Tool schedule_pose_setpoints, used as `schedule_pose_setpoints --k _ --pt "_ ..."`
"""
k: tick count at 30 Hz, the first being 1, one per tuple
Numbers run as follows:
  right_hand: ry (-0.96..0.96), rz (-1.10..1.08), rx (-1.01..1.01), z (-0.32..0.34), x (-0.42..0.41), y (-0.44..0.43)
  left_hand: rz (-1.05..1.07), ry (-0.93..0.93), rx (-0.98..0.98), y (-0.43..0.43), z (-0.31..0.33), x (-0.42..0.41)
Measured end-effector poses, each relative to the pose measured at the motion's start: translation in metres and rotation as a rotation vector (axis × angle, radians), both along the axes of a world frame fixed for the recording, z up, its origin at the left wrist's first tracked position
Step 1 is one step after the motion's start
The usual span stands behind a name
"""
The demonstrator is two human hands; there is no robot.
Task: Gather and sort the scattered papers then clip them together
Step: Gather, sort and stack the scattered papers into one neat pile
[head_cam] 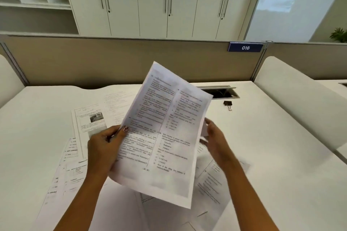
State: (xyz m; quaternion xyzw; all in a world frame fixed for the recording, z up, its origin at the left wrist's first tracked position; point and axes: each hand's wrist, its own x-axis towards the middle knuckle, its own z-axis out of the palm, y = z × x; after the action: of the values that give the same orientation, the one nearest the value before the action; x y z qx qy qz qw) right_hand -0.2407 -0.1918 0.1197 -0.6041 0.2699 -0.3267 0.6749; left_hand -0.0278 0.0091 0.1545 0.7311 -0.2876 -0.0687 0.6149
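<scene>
A printed two-column sheet (163,133) is held up, tilted, above the white desk (272,146). My left hand (105,148) grips its left edge with the thumb on the front. My right hand (216,139) is at its right edge, fingers behind the paper and touching a second white sheet there. Several more printed papers lie scattered on the desk: one with a photo (90,120) to the left, others at the lower left (63,180) and lower right (216,180). A black binder clip (228,103) lies on the desk beyond the papers, to the right.
A cable hatch (219,93) is open at the desk's back edge. A beige partition (112,62) with a blue "016" tag (245,47) stands behind it. White side dividers (300,95) flank the desk. Cabinets (150,2) fill the background.
</scene>
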Motion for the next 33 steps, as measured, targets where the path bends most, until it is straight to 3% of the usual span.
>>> schedule_pose_setpoints --k 5,9,13,16,19,24,30,33 --pt "-0.092 -0.086 0.451 -0.034 0.015 0.019 0.025 0.043 0.016 0.004 -0.01 -0.006" --pt "-0.05 -0.215 0.558 -0.042 0.019 0.025 0.026 0.111 -0.014 0.012 -0.016 -0.007" --pt "-0.111 -0.05 0.64 -0.046 0.018 0.033 0.035 0.179 -0.02 0.015 -0.02 -0.006" --pt "-0.272 0.161 0.692 -0.047 0.021 0.045 0.031 0.213 -0.009 0.014 -0.028 -0.009" --pt "-0.32 0.176 0.71 -0.039 0.025 0.053 0.039 0.224 0.02 0.014 -0.037 -0.014" --pt "-0.135 0.062 0.389 -0.023 0.025 0.052 0.07 0.209 0.129 0.016 -0.059 -0.018" --pt "0.382 -0.095 0.049 -0.037 0.034 0.051 0.01 0.298 0.325 0.015 -0.08 -0.023" --pt "0.419 -0.162 -0.117 -0.03 0.037 0.053 0.006 0.329 0.3 0.015 -0.073 -0.021"
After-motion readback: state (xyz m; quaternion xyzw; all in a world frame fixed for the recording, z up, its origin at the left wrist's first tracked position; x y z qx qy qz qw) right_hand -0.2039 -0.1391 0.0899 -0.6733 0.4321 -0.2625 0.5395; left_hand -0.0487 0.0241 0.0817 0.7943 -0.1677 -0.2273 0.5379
